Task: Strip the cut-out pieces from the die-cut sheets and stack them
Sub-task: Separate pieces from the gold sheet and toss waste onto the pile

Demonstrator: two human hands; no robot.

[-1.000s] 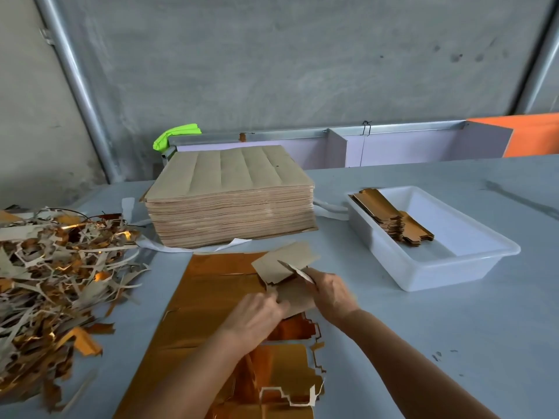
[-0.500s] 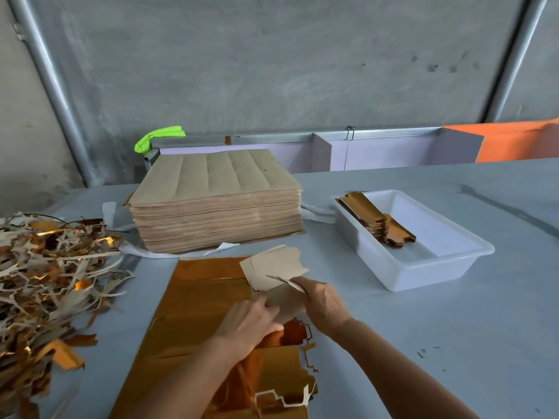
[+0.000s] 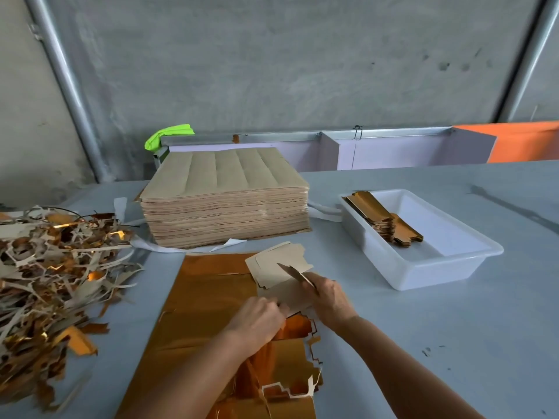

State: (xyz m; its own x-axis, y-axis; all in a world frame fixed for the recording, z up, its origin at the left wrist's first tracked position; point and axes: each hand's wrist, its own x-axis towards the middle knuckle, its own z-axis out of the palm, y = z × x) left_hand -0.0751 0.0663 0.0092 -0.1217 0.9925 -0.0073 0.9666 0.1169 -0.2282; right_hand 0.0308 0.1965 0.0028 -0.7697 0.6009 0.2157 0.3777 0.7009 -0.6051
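Cut-out piece [image 3: 276,270] lifted slightly (kraft side up); both hands grip it: left [image 3: 257,320], right [image 3: 329,300].

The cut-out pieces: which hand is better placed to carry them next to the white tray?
Probably the right hand. It grips the cut-out pieces and is on the side of the white tray. The left hand is on the gold sheet, farther away.

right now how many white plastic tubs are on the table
1. The white tub sits on the table to the right of the tall stack of brown sheets, with a pile of gold cut-out pieces at its left end. None other shows.
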